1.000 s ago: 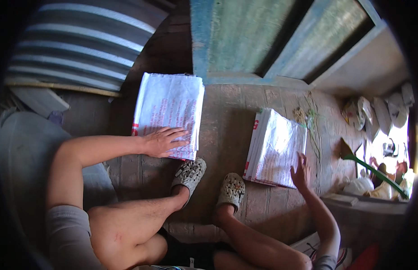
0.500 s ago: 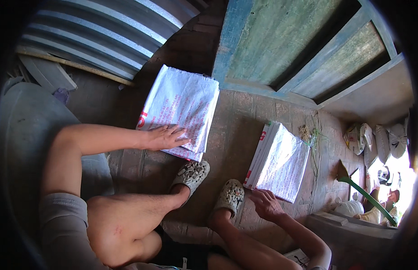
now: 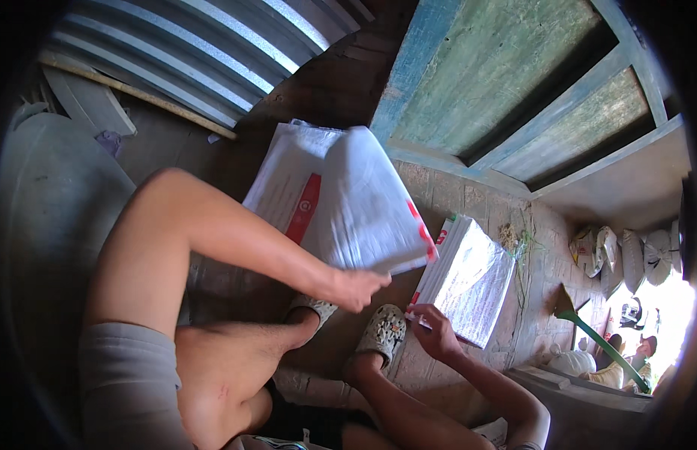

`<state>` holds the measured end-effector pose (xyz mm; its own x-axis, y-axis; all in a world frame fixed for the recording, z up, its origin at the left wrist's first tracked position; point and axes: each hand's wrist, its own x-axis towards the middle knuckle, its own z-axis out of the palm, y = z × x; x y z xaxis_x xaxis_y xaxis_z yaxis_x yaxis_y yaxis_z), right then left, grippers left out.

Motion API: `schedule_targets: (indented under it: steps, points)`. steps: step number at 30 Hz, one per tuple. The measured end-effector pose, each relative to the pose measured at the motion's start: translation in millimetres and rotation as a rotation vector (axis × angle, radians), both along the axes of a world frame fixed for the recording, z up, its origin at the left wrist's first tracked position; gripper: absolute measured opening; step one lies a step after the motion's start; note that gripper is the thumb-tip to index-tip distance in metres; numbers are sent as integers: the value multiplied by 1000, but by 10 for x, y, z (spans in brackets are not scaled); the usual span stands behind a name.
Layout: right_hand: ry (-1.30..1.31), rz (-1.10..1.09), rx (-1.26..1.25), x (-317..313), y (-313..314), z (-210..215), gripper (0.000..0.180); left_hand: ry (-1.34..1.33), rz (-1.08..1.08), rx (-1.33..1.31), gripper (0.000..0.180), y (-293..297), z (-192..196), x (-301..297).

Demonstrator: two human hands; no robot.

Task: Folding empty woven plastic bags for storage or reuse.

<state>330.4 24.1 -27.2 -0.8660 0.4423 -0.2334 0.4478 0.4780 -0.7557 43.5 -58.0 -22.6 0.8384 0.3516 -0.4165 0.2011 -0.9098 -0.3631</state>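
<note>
Two hands show: the left hand (image 3: 361, 289), at 6 o'clock from the middle of the view, curls its fingers closed on the near edge of one white sheet (image 3: 369, 206) tilted up at the centre; the right hand (image 3: 436, 333), at 5 o'clock, sets narrowed fingers at the near-left corner of a pile, whether gripping I cannot tell. There are two piles of white, red-printed sheets on the brick floor (image 3: 348, 386): the left pile (image 3: 272, 187) at 10 o'clock, the right pile (image 3: 472, 281) at 4. Two clogs (image 3: 384, 330) sit at 7 and 5, one green-handled tool (image 3: 599, 343) at 4, one blue-green door (image 3: 513, 90) at 2.

The raised sheet covers much of the left pile; the left forearm hides its near end. Layers in either pile cannot be counted. The left clog is partly covered, the door is cut off above, and the bags (image 3: 632, 251) at 3 o'clock overlap, their number unclear.
</note>
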Motion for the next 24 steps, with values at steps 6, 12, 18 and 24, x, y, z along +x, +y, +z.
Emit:
schedule_targets:
  steps: [6, 12, 18, 24]
  points:
    - [80, -688, -1104, -55, 225, -343, 50, -787, -511, -103, 12, -223, -187, 407]
    - [113, -915, -1168, -151, 434, -53, 53, -894, -461, -450, 16, -120, -335, -62]
    - [324, -656, -1036, 83, 884, -39, 49, -770, -198, -429, 16, 134, -564, -730]
    - [76, -769, -679, -36, 1108, -205, 50, -583, -106, -347, 21, 247, -627, -807]
